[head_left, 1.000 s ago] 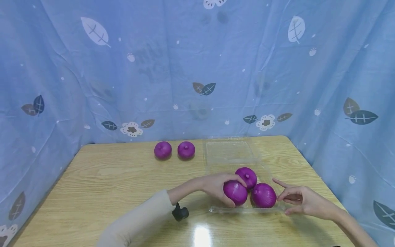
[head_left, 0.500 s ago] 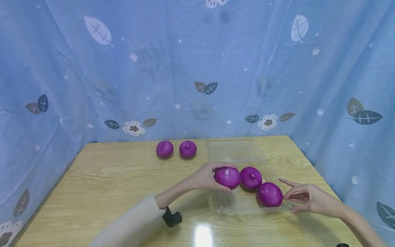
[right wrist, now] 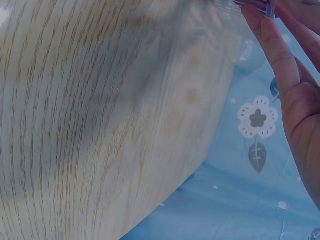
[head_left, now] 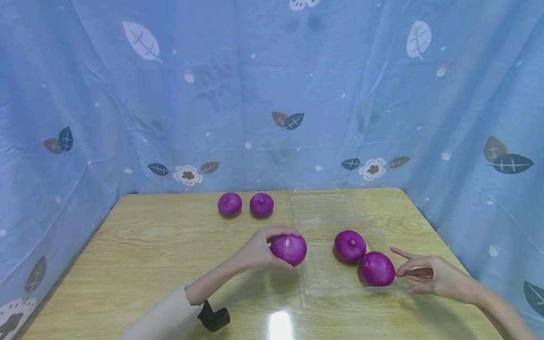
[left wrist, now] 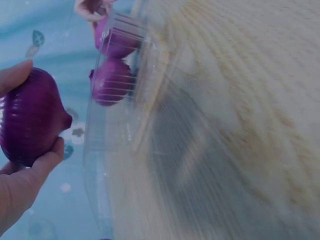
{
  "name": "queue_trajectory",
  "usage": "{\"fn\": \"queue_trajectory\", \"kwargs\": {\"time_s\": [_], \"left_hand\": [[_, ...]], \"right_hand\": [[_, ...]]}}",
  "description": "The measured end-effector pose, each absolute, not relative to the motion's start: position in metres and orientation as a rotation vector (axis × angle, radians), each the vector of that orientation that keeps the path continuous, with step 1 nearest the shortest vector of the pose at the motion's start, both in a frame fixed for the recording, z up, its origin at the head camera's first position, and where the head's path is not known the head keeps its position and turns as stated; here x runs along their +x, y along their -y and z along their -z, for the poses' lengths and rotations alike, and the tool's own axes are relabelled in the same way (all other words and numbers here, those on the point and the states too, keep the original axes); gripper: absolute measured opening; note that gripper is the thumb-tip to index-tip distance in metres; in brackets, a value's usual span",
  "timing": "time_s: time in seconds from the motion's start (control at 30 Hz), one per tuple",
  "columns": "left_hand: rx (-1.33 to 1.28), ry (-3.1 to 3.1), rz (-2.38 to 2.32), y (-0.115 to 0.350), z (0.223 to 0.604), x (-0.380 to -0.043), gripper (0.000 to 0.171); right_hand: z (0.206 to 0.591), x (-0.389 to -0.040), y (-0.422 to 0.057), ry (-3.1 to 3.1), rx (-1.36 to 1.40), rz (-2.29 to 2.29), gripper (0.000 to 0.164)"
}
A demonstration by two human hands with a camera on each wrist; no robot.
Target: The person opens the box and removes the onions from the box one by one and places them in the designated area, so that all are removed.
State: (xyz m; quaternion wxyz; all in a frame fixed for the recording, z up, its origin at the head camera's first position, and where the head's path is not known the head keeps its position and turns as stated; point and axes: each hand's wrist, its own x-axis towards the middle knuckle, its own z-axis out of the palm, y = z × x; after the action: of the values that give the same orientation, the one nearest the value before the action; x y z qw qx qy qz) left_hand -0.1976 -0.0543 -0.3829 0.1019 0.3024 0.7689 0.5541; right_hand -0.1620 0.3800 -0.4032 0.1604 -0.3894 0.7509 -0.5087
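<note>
My left hand grips a purple onion, thumb and fingers curled round its sides. It is raised beside the left wall of a clear plastic clamshell box; the left wrist view shows the held onion with its pointed tip out. Two more purple onions lie in the box, one toward the middle and one at the front right. My right hand pinches the box's right rim, the edge passing between its fingers in the right wrist view.
Two purple onions sit side by side at the back of the wooden table, a left one and a right one. The box's lid lies folded back behind it. A blue leaf-print curtain surrounds the table.
My left hand has lifted the onion from the front left of the box and carried it leftward past the wall. The right hand stays at the rim.
</note>
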Motion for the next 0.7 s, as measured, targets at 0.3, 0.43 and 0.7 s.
{"fn": "queue_trajectory", "kwargs": {"time_s": [0.3,0.43,0.7], "left_hand": [[0.870,-2.186,-1.645,0.078,0.395,-0.190,0.068],[0.803,-2.133,-1.655,0.091,0.399,-0.189,0.068],[0.670,-2.153,-1.657,0.120,0.402,-0.193,0.069]], "right_hand": [[0.403,-0.163,-0.380,-2.033,-1.131,1.494,0.033],[0.404,-0.162,-0.379,-2.084,-1.140,1.479,0.034],[0.405,-0.162,-0.380,-2.107,-1.130,1.465,0.035]]}}
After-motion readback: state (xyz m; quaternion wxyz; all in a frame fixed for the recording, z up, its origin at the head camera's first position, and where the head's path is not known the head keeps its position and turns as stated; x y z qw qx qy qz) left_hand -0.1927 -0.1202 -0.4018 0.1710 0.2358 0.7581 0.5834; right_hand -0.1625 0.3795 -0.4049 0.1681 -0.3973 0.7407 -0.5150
